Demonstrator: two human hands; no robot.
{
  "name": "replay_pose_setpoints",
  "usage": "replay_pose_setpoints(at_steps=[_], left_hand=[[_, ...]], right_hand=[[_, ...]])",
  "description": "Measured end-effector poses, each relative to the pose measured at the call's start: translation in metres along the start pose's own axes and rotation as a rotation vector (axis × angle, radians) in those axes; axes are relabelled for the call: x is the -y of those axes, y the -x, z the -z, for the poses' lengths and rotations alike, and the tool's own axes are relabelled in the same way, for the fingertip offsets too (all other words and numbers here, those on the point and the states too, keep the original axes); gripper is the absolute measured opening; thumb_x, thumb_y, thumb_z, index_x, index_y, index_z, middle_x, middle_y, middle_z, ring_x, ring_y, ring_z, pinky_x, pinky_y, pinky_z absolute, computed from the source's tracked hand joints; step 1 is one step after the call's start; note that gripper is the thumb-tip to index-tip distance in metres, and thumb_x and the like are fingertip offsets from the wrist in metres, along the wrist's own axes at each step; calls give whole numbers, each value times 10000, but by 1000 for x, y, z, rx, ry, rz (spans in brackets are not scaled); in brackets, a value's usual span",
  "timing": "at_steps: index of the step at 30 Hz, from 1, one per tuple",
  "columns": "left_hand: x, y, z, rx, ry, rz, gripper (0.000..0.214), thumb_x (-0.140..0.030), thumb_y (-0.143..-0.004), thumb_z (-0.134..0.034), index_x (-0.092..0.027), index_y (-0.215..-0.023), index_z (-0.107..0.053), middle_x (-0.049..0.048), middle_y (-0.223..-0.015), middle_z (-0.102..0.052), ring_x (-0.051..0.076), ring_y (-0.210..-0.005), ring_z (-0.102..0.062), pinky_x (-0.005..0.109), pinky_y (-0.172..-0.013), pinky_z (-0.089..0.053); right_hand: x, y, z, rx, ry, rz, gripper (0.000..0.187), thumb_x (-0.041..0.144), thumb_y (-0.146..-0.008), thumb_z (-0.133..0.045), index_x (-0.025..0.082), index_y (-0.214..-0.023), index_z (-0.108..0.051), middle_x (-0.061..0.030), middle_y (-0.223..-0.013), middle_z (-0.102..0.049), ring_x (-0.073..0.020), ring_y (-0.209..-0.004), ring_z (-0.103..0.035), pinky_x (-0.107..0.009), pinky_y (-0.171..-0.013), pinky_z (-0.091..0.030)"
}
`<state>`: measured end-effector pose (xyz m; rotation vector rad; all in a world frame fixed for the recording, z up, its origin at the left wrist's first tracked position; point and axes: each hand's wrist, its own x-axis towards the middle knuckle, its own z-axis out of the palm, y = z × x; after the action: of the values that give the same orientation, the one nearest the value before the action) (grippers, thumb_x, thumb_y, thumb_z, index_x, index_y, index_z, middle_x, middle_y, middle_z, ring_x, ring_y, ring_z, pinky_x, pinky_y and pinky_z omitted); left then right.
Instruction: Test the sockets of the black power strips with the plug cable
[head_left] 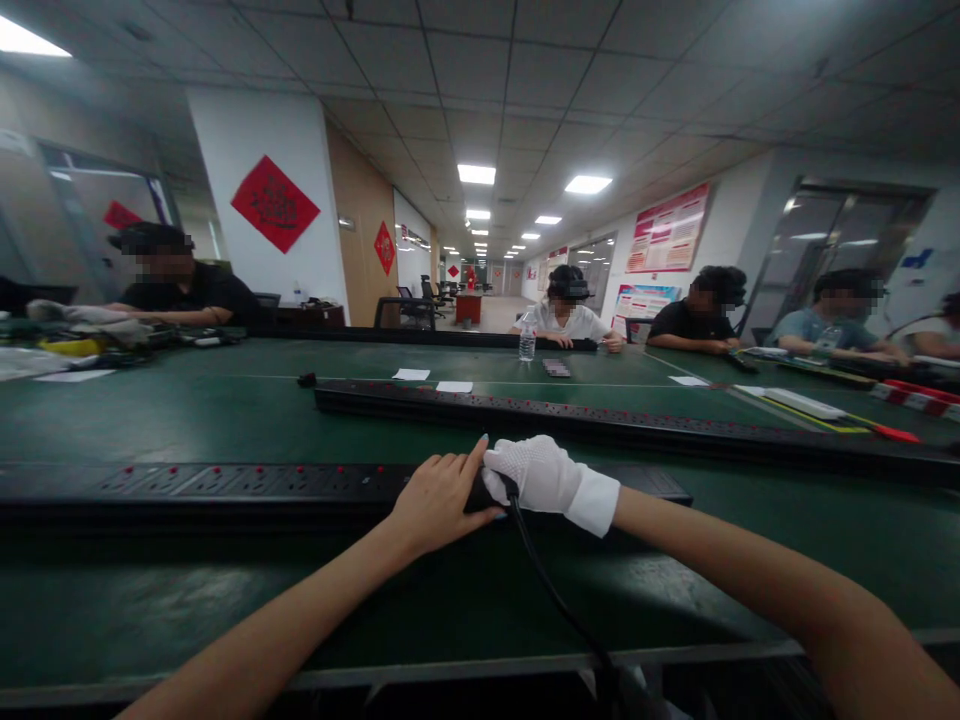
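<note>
A long black power strip [225, 485] with red switches lies across the green table [187, 410] in front of me. My bare left hand [439, 500] is closed around a black plug or handle at the strip, index finger raised. My right hand [544, 478], in a white glove, grips the same black part from the other side. A black cable [555, 600] runs from between the hands down over the table's near edge. What exactly the hands enclose is hidden.
A second long black power strip [600, 418] lies farther back. Paper slips [411, 375], a water bottle [528, 335] and a small dark pack [556, 368] sit beyond. Several seated people work at the far and side edges. White strips [802, 402] lie at right.
</note>
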<state>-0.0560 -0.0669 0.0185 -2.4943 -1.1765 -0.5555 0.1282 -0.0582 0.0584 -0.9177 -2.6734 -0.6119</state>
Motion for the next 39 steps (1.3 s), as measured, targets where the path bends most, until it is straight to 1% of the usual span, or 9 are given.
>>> replay_pose_setpoints(at_steps=[5,8,11,14,17,22,31,35,39], left_hand=[[-4,-1,0,-44,58,-100,762,-611,-793,-378,-113,-1350,-229,136,-1137,-559,244,-1002,-536,366,-835,-393],[-7,0,1,-46,78,-138,713,-583,-805,-389,-129,-1340,-261,130,-1174,-540,244,-1040,-516,372,-866,-383],[-8,1,0,-27,73,-190,666,-542,-824,-392,-148,-1345,-262,134,-1261,-477,254,-1131,-456,393,-928,-342],[-10,2,-2,-5,37,-264,615,-486,-834,-407,-192,-1352,-251,121,-1384,-335,269,-1235,-344,435,-985,-274],[-14,3,-3,19,19,-293,609,-444,-840,-407,-205,-1366,-213,98,-1419,-277,260,-1278,-276,454,-1012,-227],[-19,5,-4,33,15,-315,609,-404,-857,-383,-163,-1378,-179,97,-1415,-290,236,-1287,-264,433,-1032,-209],[-21,5,-2,19,15,-304,592,-363,-850,-397,-148,-1364,-199,112,-1393,-329,236,-1254,-327,416,-1002,-271],[-22,6,-1,11,9,-313,611,-347,-839,-407,-143,-1368,-182,106,-1401,-316,235,-1264,-309,410,-1003,-273],[-23,7,-1,43,3,-311,614,-341,-834,-408,-147,-1371,-183,107,-1413,-291,246,-1270,-294,423,-1005,-261]], right_hand=[[-23,26,-1,-37,-7,-1,181,297,-801,-438,188,-791,-582,-3,-698,-576,-103,-560,-490,-229,-494,-248],[-38,48,6,-6,-65,7,166,242,-788,-431,191,-746,-583,6,-683,-575,-94,-564,-482,-220,-521,-272],[-43,60,14,-4,-100,-24,171,217,-783,-424,188,-725,-582,4,-683,-582,-94,-585,-494,-211,-554,-300],[-39,62,18,-42,-91,-89,203,269,-817,-418,179,-764,-592,-11,-704,-594,-96,-595,-508,-207,-571,-323],[-33,63,16,-81,-78,-142,238,317,-851,-406,182,-806,-597,-19,-728,-604,-101,-615,-525,-209,-591,-340],[-28,67,14,-107,-72,-199,248,338,-868,-398,189,-862,-596,-27,-767,-614,-111,-661,-548,-216,-614,-356],[-27,68,12,-188,-118,-178,239,342,-861,-425,180,-871,-601,-34,-766,-624,-111,-673,-570,-208,-632,-386],[-26,68,12,-179,-90,-189,227,341,-860,-429,191,-875,-600,-29,-759,-621,-117,-668,-568,-215,-626,-388],[-26,68,12,-167,-103,-196,222,335,-860,-431,192,-887,-598,-33,-766,-620,-119,-676,-566,-219,-632,-389]])
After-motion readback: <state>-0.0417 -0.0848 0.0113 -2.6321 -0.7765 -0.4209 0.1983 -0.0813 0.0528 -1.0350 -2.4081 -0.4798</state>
